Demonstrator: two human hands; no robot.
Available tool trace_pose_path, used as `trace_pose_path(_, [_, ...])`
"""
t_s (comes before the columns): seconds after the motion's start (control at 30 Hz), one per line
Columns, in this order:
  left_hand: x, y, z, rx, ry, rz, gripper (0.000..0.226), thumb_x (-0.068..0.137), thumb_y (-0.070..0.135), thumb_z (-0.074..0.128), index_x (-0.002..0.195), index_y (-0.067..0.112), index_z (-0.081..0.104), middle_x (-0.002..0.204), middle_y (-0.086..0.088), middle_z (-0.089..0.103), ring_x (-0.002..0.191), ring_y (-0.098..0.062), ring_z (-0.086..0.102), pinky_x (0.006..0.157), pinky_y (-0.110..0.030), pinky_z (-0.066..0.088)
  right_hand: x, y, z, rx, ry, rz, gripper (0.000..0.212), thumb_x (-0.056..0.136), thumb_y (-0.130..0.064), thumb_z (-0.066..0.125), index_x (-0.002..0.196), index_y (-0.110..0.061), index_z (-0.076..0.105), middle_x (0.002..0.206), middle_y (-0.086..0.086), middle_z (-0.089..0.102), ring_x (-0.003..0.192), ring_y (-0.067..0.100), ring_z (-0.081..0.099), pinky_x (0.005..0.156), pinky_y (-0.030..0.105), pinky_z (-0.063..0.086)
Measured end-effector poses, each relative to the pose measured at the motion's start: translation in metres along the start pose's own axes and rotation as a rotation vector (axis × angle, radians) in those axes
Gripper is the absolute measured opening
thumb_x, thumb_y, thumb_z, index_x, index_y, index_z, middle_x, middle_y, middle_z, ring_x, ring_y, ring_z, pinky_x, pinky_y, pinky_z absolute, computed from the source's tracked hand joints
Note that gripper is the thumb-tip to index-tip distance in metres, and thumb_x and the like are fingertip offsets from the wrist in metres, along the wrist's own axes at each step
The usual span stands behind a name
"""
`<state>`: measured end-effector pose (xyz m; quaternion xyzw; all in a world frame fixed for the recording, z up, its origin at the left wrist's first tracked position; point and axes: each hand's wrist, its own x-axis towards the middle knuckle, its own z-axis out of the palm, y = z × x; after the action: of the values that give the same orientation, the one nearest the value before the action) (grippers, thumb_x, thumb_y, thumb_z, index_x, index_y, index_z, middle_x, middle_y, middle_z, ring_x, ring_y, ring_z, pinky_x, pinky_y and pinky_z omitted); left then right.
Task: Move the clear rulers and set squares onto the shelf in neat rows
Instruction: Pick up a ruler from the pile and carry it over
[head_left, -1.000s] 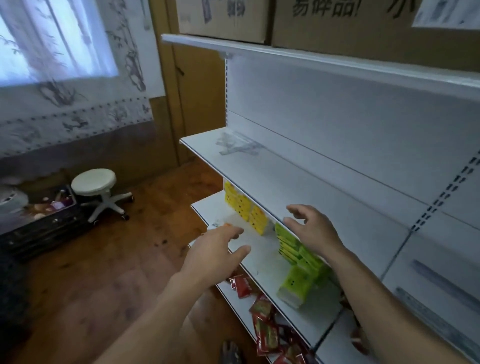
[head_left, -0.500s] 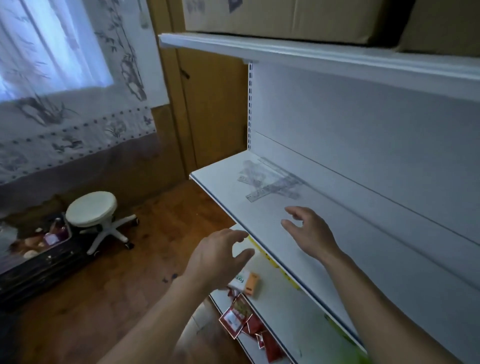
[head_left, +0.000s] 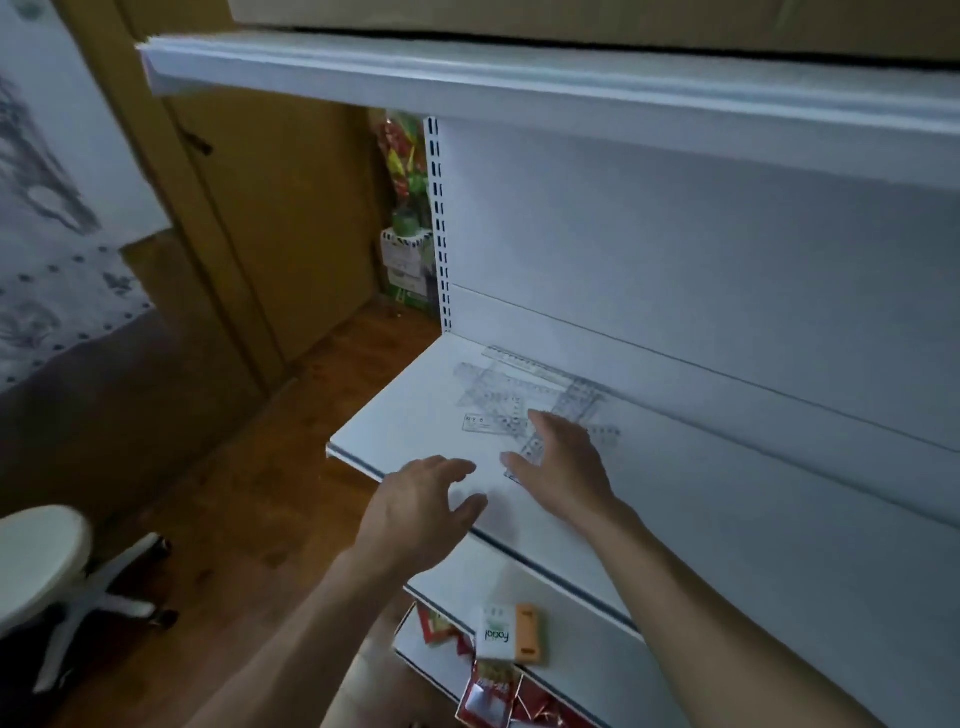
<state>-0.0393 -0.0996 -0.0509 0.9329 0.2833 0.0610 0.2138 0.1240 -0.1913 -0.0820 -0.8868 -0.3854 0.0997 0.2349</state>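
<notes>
Head view: I see clear rulers and set squares jumbled on the white shelf.
Right hand: fingers spread over them, pinching nothing.
Left hand: relaxed, empty.
Writing: "Facial" on pack below.

We have one head view only: from above and behind left grip and right grip, facing forward-down, close on the shelf beyond.

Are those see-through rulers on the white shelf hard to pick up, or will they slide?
Probably fiddly: the clear rulers lie flat on the smooth shelf, so they would likely slide when pushed. They look thin, so probably light and slightly bendy. They overlap in a heap, so lifting one may drag others.
</notes>
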Motion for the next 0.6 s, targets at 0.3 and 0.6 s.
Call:
trace_pose_path(0.3, [0.043, -0.071, -0.025, -0.039, -0.09, 0.148, 0.046, 0.09, 0.052, 0.054, 0.132, 0.033, 0.054, 0.133, 0.013, 0.057, 0.115, -0.01, 0.055, 0.094, -0.028, 0.049, 0.022, -0.02, 0.044, -0.194, 0.35, 0.069, 0.027, 0.076, -0.029, 0.073, 0.095, -0.01, 0.072, 0.105, 0.007, 0.069, 0.105, 0.033, 0.059, 0.093, 0.04, 0.045])
trace_pose_path(0.6, [0.067, -0.094, -0.03, -0.34, -0.221, 0.099, 0.044, 0.087, 0.052, 0.059, 0.127, 0.034, 0.056, 0.124, 0.018, 0.057, 0.099, 0.0, 0.053, 0.082, -0.018, 0.048, 0.024, -0.035, 0.019, 0.311, 0.359, 0.379, 0.007, 0.081, -0.019, 0.067, 0.078, -0.025, 0.067, 0.085, -0.009, 0.069, 0.085, 0.013, 0.063, 0.076, 0.028, 0.048])
